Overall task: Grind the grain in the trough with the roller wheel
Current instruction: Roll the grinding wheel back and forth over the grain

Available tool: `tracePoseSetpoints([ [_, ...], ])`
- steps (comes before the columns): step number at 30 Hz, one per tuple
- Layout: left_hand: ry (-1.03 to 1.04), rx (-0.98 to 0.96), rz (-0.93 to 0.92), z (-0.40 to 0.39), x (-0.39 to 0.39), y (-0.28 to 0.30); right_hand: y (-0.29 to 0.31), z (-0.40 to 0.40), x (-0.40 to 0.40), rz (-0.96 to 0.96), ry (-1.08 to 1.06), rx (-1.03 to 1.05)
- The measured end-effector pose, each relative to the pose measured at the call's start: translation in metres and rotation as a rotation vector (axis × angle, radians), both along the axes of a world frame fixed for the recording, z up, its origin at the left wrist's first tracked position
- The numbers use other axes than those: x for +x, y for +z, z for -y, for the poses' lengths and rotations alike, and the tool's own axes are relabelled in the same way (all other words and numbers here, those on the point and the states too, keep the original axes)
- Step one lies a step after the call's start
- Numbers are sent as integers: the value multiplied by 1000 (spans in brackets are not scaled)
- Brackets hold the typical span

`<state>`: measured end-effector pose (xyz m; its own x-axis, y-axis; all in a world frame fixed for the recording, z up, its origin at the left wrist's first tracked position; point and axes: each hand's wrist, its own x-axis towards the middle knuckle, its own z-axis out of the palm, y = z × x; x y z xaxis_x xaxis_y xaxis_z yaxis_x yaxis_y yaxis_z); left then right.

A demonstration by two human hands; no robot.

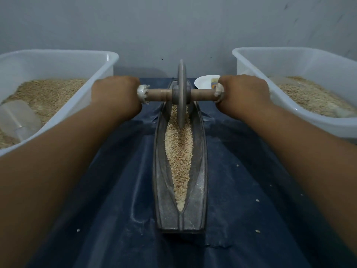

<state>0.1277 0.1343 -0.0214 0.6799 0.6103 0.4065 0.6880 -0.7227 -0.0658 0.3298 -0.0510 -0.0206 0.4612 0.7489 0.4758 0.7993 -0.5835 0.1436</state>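
Place: small grain-grinding work corner
Evidence: white plastic tubs of grain (pixel 48 60), long grey metal trough (pixel 180 209), dusty dark blue cover (pixel 241 180), bare grey wall (pixel 173 26)

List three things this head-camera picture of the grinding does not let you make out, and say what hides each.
- Axle ends: covered by the left hand and right hand.
- Far end of the trough: behind the roller wheel.
- Item on the white dish: partly hidden by the right hand, too small.

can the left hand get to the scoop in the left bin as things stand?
Probably yes, once freed: the left hand grips the roller wheel axle, and the scoop lies uncovered on the grain in the open left bin.
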Motion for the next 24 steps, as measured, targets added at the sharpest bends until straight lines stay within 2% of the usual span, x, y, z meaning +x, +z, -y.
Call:
tracePoseSetpoints([
  [4, 9, 3, 9, 3, -7, -10, -7, 2, -2, 49, 7, 40],
  [12, -34, 64, -34, 15, -16, -1, -10, 22, -11, -141, -7, -54],
  [24, -69, 121, -2, 46, -56, -14, -13, 54, -45, -71, 24, -29],
])
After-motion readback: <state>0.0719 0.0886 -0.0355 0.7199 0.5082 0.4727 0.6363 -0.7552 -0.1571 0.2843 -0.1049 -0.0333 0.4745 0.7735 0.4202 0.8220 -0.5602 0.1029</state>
